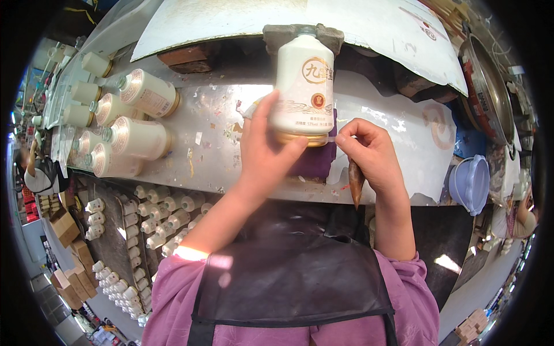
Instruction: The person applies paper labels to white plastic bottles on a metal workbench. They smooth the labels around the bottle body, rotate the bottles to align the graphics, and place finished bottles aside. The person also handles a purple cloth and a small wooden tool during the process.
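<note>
A white liquor bottle [304, 104] with gold and red print lies with its glass neck in a notched grey rest [270, 36]. My left hand [266, 147] grips its lower part, thumb across the gold band [318, 142] at the base. Just right of that band, my right hand [370, 149] pinches a thin translucent strip [331, 139] between thumb and forefinger. A brown pointed tool [356, 184], perhaps wood or horn, hangs tip-down from the same hand's curled fingers. Under the bottle is a dark purple cloth [320, 162].
Several white bottles [145, 93] stand on the metal bench [207, 168] at left. More bottles [166, 216] fill the area below its edge. A white board [225, 21] spans the back. At right are a blue bucket [469, 186] and a metal pan [489, 91]. People are partly visible at both sides.
</note>
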Tool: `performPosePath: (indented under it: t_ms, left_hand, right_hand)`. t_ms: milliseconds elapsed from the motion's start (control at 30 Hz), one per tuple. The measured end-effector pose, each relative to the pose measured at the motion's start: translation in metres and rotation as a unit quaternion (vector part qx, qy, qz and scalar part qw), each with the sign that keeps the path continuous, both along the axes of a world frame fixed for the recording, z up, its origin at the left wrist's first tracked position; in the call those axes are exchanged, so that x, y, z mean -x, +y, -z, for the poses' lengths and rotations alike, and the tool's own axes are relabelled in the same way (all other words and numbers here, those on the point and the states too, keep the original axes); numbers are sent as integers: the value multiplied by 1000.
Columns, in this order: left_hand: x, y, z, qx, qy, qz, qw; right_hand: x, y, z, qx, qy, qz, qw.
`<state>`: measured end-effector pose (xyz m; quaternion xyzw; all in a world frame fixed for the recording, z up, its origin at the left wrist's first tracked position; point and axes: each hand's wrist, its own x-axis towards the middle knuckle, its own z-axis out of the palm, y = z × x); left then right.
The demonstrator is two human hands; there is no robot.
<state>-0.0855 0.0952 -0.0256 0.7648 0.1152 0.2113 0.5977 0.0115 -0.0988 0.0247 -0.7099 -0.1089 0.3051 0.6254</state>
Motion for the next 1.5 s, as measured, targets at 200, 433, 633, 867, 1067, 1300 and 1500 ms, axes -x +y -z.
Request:
performPosePath:
  t_ms: [200, 433, 633, 867, 1067, 1300, 1500]
  left_hand:
    - [-1, -3, -1, 45, 3, -4, 999]
    - [-3, -3, -5, 97, 12, 9, 995]
    - [-3, -4, -7, 99, 26, 2, 995]
    - [0, -4, -15, -243, 17, -12, 970]
    - [-5, 4, -16, -353, 10, -25, 935]
    - [2, 23, -3, -86, 40, 84, 992]
    - [-2, 19, 0, 48, 36, 90, 994]
  right_hand:
    - [-1, 2, 14, -6, 15, 2, 1000]
    - [1, 1, 4, 3, 16, 2, 1000]
    - [-3, 6, 25, -17, 16, 5, 1000]
    - [-8, 4, 29, 3, 16, -17, 1000]
    - [-7, 5, 14, 50, -28, -30, 998]
    - [-2, 1, -3, 5, 4, -26, 1000]
    - [-1, 1, -7, 0, 2, -24, 1000]
